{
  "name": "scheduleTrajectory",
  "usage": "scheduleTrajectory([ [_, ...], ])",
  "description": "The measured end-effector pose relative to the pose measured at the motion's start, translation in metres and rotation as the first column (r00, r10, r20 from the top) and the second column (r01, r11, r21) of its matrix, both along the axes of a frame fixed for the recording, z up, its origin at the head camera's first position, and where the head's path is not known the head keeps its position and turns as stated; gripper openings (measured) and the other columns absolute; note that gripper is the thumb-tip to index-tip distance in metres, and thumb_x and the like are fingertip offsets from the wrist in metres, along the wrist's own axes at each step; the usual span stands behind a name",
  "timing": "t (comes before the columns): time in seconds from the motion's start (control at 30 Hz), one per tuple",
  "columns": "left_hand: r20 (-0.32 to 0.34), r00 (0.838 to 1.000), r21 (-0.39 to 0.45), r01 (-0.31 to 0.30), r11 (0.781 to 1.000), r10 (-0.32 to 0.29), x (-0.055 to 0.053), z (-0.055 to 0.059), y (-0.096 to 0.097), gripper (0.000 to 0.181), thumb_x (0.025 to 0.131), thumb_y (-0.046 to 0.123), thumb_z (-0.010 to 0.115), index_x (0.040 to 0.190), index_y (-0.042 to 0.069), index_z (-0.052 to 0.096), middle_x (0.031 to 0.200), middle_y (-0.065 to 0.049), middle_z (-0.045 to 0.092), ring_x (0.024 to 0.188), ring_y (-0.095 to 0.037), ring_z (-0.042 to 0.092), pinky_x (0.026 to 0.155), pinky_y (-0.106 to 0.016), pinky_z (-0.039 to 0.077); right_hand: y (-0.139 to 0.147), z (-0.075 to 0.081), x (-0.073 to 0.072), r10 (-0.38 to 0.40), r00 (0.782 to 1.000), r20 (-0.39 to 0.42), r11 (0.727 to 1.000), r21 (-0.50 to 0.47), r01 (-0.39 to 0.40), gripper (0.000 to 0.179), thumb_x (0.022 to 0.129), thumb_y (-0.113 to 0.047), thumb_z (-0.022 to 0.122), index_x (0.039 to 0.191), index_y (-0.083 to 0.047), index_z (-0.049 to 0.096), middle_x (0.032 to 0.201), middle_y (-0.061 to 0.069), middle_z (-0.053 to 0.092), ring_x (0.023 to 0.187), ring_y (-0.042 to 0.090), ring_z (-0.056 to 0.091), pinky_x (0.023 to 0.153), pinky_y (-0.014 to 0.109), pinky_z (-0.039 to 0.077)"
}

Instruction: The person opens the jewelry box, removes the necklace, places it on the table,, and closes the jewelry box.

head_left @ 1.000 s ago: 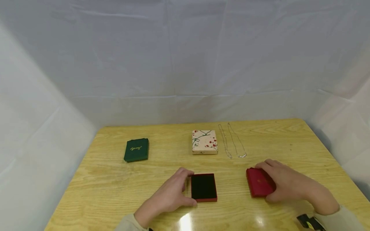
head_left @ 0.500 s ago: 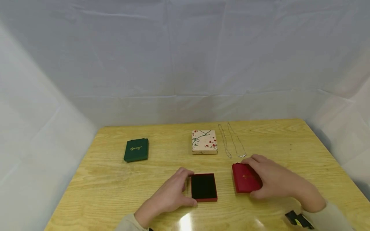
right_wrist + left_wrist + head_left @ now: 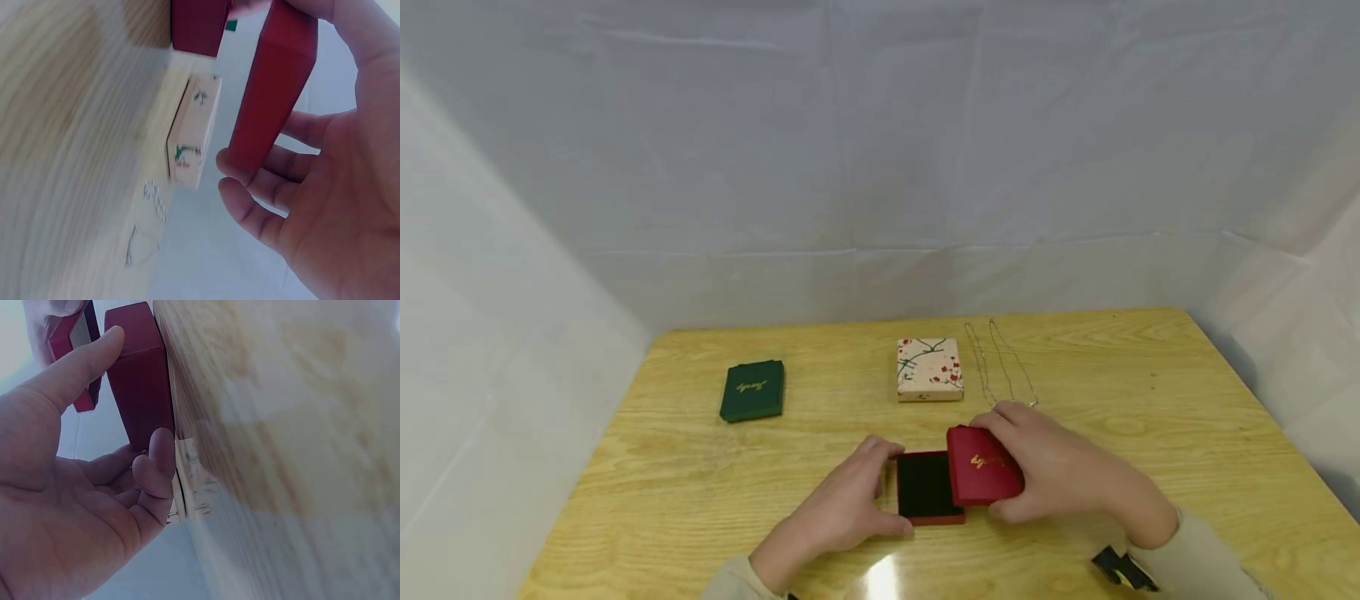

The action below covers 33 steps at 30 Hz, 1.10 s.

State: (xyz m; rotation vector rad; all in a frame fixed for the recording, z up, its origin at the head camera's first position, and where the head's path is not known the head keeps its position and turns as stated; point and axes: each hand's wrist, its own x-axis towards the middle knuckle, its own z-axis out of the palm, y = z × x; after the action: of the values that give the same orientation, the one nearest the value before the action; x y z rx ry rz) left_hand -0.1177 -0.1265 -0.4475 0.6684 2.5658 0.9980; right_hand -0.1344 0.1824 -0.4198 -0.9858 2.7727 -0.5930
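A red jewelry box base point(image 3: 927, 487) with a black lining lies open-side up on the table. My left hand point(image 3: 847, 500) holds it by its left side, thumb at the near corner and fingers at the far one. My right hand point(image 3: 1060, 471) grips the red box lid point(image 3: 981, 467), which has gold lettering on top. The lid is raised above the table and covers the right edge of the base in the head view. In the right wrist view the lid point(image 3: 272, 87) hangs apart from the base point(image 3: 199, 25), fingers along its far end.
A cream box point(image 3: 929, 371) with a floral print stands at the back middle. Two fine necklaces point(image 3: 981, 367) lie right of it, their lower ends partly behind my right hand. A green box point(image 3: 752, 390) sits at the left. White cloth point(image 3: 850, 167) encloses the wooden table point(image 3: 662, 500).
My right hand has carried the red lid leftward from the right side of the table to the right edge of the base. My left hand and the base have stayed in place.
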Motion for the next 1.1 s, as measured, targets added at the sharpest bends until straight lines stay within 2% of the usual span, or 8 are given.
scheduleTrajectory([
  [0.37,0.004,1.0,0.021,-0.015,1.0,0.015,0.001,-0.003,-0.001,0.094,0.074,0.035,0.099,0.148,0.001,0.052,0.119,-0.001,0.056,0.091,-0.015,0.055,0.077,-0.028,0.051,-0.035,-0.007,-0.002,0.053,0.996,-0.077,0.999,0.008,-0.053,0.092,0.072,-0.057,0.089,0.147,-0.013,0.056,0.129,-0.005,0.057,0.111,0.01,0.051,0.089,0.034,0.055],
  [0.8,-0.002,1.0,0.001,-0.006,1.0,0.006,0.0,-0.005,-0.001,0.093,0.071,0.033,0.1,0.146,0.004,0.053,0.12,0.002,0.055,0.101,-0.014,0.055,0.091,-0.033,0.052,-0.058,-0.02,-0.002,0.088,0.992,-0.085,0.996,0.018,-0.087,0.089,0.072,-0.058,0.088,0.143,-0.014,0.059,0.121,-0.007,0.056,0.106,0.01,0.051,0.09,0.032,0.053],
  [1.1,-0.02,1.0,-0.012,0.001,1.0,-0.001,0.001,-0.005,-0.002,0.093,0.072,0.034,0.1,0.146,0.003,0.053,0.121,0.0,0.056,0.101,-0.015,0.055,0.093,-0.035,0.052,-0.062,-0.021,-0.004,0.092,0.994,-0.059,0.995,0.03,-0.09,0.09,0.071,-0.057,0.088,0.144,-0.015,0.058,0.123,-0.007,0.056,0.11,0.01,0.05,0.095,0.034,0.052],
])
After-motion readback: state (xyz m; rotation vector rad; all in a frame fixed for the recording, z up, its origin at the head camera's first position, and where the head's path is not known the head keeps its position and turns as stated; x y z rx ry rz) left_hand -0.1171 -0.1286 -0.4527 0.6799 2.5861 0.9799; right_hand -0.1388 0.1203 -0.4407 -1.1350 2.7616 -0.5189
